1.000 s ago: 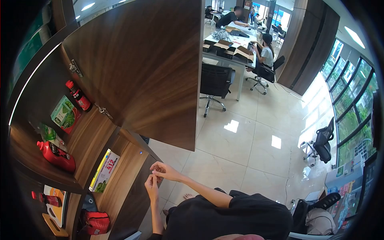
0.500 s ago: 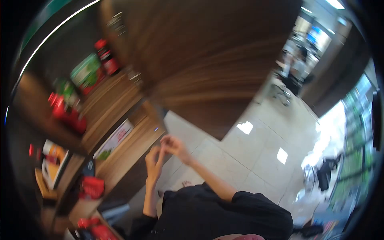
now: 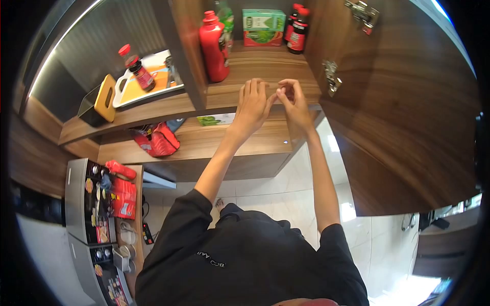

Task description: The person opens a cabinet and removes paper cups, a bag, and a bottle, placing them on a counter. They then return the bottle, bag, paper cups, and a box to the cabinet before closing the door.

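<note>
Left hand [image 3: 251, 106], fingers loosely apart, nears the right hand [image 3: 297, 108], curled as if pinching; its grip's contents cannot be told. The view has swung to face the red bottle [image 3: 213, 51], seemingly within reach, green box [image 3: 263, 21] to its right.

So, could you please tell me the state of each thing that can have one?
Cabinet door: open
Light strip: lit
Large red bottle: upright, capped
Left dark bottle: capped
Green-topped box: upright
Front dark bottle beside the box: upright, capped
Left hand: open, fingers bent
Right hand: fingers curled, anything held unclear
</note>
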{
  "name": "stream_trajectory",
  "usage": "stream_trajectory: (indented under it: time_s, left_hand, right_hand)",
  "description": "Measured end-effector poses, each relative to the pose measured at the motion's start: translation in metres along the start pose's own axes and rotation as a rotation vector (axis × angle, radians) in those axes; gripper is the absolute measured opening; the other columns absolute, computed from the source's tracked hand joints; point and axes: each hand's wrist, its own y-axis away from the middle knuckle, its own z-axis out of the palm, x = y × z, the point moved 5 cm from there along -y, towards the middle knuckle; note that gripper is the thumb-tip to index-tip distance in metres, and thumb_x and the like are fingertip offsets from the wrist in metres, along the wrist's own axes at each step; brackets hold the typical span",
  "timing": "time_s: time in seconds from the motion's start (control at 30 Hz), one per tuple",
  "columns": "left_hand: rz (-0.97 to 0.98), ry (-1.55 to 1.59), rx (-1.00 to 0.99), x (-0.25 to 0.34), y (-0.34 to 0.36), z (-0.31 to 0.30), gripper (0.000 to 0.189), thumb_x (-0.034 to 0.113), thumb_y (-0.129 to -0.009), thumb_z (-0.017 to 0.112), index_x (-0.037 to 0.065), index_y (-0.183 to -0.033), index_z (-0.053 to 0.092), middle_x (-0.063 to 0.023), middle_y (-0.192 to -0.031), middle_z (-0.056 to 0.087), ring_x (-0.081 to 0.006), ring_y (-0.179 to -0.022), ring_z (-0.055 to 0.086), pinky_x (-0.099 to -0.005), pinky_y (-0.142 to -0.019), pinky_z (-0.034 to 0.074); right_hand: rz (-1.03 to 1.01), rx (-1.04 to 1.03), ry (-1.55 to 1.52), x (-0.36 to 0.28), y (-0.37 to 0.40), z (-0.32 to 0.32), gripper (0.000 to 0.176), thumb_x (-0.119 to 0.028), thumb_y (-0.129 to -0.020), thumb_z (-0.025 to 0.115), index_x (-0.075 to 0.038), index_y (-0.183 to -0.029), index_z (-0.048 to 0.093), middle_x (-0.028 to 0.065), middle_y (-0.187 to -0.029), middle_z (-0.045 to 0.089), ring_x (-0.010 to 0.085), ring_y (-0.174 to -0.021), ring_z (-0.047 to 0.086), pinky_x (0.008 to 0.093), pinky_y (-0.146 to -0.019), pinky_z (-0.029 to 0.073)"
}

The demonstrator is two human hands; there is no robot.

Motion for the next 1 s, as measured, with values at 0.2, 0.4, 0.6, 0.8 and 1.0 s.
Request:
stream_trajectory:
  time_s: [0.2, 0.4, 0.6, 0.8, 1.0]
  left_hand:
    - [-0.197, -0.184, 0.339, -0.044, -0.004, -0.035, 0.064, 0.018, -0.082, 0.073, -0.006, -0.130, 0.040, -0.0231, -0.135, 0.039, -0.0380, -0.125, 0.040, -0.0454, -0.106, 0.031]
    - [-0.365, -0.054, 0.448, -0.089, 0.006, -0.021, 0.081, 0.018, -0.085, 0.070, -0.008, -0.144, 0.022, -0.0286, -0.143, 0.034, -0.0433, -0.134, 0.033, -0.0465, -0.114, 0.026]
    - [-0.454, -0.176, 0.389, -0.086, 0.003, -0.018, 0.081, 0.018, -0.084, 0.067, -0.005, -0.147, 0.022, -0.0326, -0.138, 0.039, -0.0446, -0.130, 0.039, -0.0483, -0.109, 0.034]
    - [-0.453, -0.284, 0.357, -0.083, 0.005, -0.011, 0.067, 0.029, -0.089, 0.061, -0.001, -0.142, 0.035, -0.0275, -0.137, 0.046, -0.0428, -0.125, 0.045, -0.0485, -0.104, 0.038]
    - [-0.430, -0.154, 0.450, -0.092, 0.011, -0.009, 0.062, 0.039, -0.096, 0.058, -0.002, -0.140, 0.040, -0.0295, -0.132, 0.050, -0.0444, -0.117, 0.052, -0.0466, -0.098, 0.043]
  right_hand:
    - [-0.003, -0.078, 0.080, 0.063, -0.069, 0.036, 0.028, -0.017, -0.096, 0.063, -0.006, -0.119, 0.052, 0.0042, -0.099, 0.058, 0.0112, -0.090, 0.061, 0.0255, -0.079, 0.049]
    - [0.065, -0.016, 0.027, 0.080, -0.132, 0.108, 0.040, -0.038, -0.104, 0.047, -0.005, -0.127, 0.051, 0.0110, -0.122, 0.060, 0.0179, -0.103, 0.061, 0.0337, -0.088, 0.050]
    - [-0.105, -0.084, 0.063, 0.113, -0.179, 0.153, 0.051, -0.043, -0.107, 0.029, -0.003, -0.116, 0.060, 0.0124, -0.111, 0.063, 0.0199, -0.101, 0.057, 0.0344, -0.094, 0.043]
    - [-0.009, 0.040, -0.020, 0.064, -0.148, 0.139, 0.042, -0.036, -0.103, 0.038, -0.002, -0.098, 0.062, 0.0208, -0.096, 0.064, 0.0336, -0.090, 0.061, 0.0449, -0.081, 0.047]
    - [-0.207, 0.308, 0.271, 0.057, -0.114, 0.111, 0.041, -0.037, -0.105, 0.035, -0.003, -0.112, 0.055, 0.0188, -0.105, 0.050, 0.0361, -0.098, 0.049, 0.0447, -0.089, 0.041]
